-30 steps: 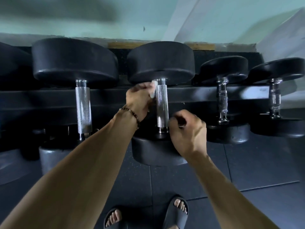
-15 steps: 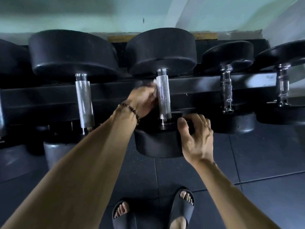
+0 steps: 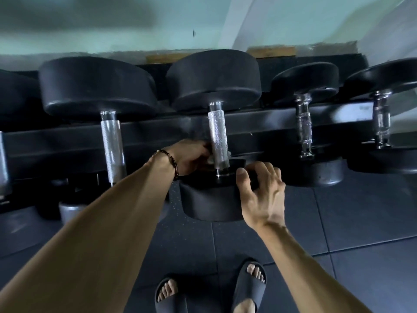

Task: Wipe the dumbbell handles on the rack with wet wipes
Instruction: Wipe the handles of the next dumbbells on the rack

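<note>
Left hand [image 3: 191,158] grips handle [image 3: 217,141] base; right hand [image 3: 261,190] holds weight head [image 3: 209,204].

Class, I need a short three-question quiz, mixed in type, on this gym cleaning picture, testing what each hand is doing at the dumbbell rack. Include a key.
1. True or false: the right hand grips the knurled silver dumbbell handle.
2. The left hand is at which end of that handle? A) the far end B) the near end C) not near it
3. Fill in: the right hand holds the near black rubber dumbbell ____.

Key: 1 false; 2 B; 3 head.
</note>
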### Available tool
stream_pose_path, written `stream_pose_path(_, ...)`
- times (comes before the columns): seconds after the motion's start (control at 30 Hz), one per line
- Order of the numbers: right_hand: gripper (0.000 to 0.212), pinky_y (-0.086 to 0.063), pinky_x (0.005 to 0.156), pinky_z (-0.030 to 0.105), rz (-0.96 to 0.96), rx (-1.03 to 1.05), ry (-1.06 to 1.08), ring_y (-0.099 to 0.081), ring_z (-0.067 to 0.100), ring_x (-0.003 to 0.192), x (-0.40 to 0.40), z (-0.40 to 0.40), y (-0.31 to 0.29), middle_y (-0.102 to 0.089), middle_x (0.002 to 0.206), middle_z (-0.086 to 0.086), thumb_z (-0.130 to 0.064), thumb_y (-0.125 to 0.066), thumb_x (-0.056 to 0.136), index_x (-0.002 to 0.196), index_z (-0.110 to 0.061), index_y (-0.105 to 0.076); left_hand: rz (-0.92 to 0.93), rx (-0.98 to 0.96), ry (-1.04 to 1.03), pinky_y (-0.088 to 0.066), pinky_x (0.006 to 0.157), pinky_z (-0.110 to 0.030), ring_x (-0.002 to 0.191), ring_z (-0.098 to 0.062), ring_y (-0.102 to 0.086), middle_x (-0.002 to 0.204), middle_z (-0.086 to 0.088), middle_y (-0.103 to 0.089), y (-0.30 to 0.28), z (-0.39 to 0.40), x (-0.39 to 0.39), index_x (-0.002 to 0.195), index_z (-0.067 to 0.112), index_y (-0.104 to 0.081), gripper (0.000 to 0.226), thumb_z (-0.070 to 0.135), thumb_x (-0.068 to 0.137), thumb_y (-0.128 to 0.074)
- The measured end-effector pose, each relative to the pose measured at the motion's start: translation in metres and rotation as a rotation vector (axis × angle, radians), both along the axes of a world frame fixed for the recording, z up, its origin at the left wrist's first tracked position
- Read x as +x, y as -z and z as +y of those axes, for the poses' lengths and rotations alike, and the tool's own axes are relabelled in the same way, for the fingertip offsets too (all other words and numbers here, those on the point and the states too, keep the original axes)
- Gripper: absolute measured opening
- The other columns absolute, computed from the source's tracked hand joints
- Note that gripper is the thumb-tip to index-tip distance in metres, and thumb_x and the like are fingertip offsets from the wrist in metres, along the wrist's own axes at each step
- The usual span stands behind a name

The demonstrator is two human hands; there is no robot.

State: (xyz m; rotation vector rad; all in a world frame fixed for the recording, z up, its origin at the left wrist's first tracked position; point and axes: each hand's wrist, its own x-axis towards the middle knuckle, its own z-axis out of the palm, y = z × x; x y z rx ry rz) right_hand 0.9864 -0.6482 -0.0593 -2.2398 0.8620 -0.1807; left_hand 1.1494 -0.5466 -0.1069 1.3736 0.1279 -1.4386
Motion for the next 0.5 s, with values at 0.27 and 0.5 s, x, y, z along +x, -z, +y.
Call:
stream_pose_path(0.27, 0.052, -0.044, 0.083, 0.047, -0.018, 0.003, 0.003, -0.048, 0.021, 0.090, 0.000, -0.001, 0.003, -0.061, 0.087, -0.001, -0.059, -0.037, 0.081, 0.082, -0.014, -0.063, -0.199, 0.083, -0.062, -0.052, 0.057, -0.018, 0.062, -0.007, -0.059, 0.069, 0.001, -0.064, -0.002, 0.001, 0.013, 0.092, 0.010, -0.066, 0.026, -0.007, 0.096, -0.047)
stream_pose_path(0.5, 0.054, -0.045, 0.081, 0.047, -0.017, 0.000, -0.002, -0.047, 0.021, 0.089, 0.000, -0.001, 0.001, -0.059, 0.084, -0.002, -0.060, -0.036, 0.082, 0.081, -0.013, -0.063, -0.285, 0.140, -0.230, -0.046, 0.046, -0.016, 0.050, -0.005, -0.057, 0.072, -0.004, -0.064, -0.005, 0.008, 0.002, 0.100, 0.004, -0.068, 0.017, -0.007, 0.089, -0.061)
